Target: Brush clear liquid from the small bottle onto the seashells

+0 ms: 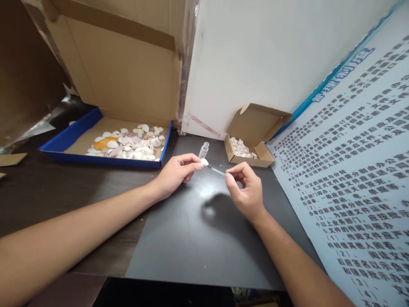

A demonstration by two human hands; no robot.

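Above the dark mat on the tabletop, the left hand has its grip pinched on a small white shell, just in front of an upright clear vial. The right hand has its grip closed on a thin stick, perhaps a fine brush, whose tip meets the shell. A blue-edged tray of shells lies left, a small cardboard box of shells right.

Two bare forearms, bare left hand and right hand, slender fingers.
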